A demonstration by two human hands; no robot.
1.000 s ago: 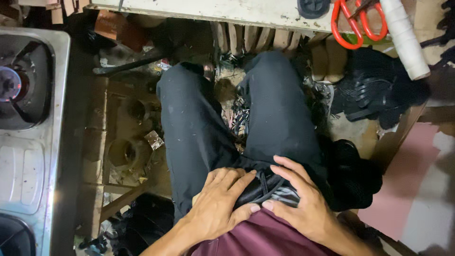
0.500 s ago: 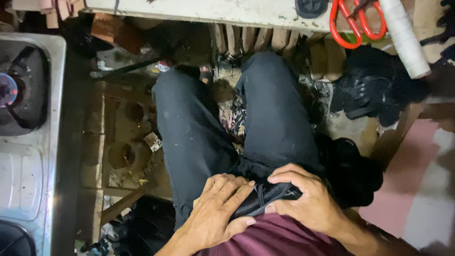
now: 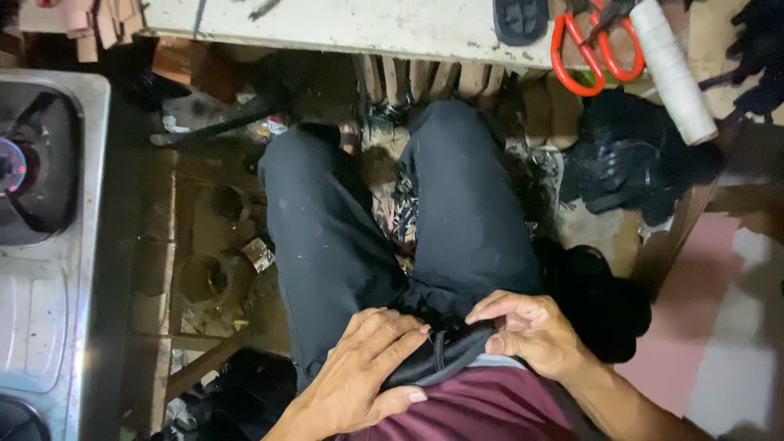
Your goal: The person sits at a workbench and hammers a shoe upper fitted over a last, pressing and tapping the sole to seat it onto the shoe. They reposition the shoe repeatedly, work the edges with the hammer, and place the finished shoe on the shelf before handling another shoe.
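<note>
— Fingers (image 3: 392, 335) of your left hand (image 3: 359, 376) lie nearly flat, spread over a dark fabric piece (image 3: 437, 359) in your lap, pressing rather than gripping. Your right hand (image 3: 535, 331) has its fingertips curled down onto the other end, thumb tucked under; it looks like a light pinch on the edge, though I can't see the thumb clearly.

— Where exactly does the piece sit?

— At your waist, between both hands, on top of your dark trousers (image 3: 457, 212) and just above the maroon shirt (image 3: 482, 408). A thin cord or seam loops across its middle.

— How would you expect it to handle?

— Soft and light, I'd judge. It folds and sags where your hands press, so it won't hold a shape. Take it by the hemmed edge under your right fingertips; the flat cloth will only bunch.

— Room to move?

— Tight. Your knees run up to the bench (image 3: 343, 28) edge ahead. Red scissors (image 3: 592, 49) and a white roll (image 3: 670, 69) lie on it to your right, well apart from your hands. A metal stove (image 3: 49, 245) flanks your left leg, and black scraps (image 3: 621, 171) crowd the floor to your right. The freest space is straight up over your lap.
</note>
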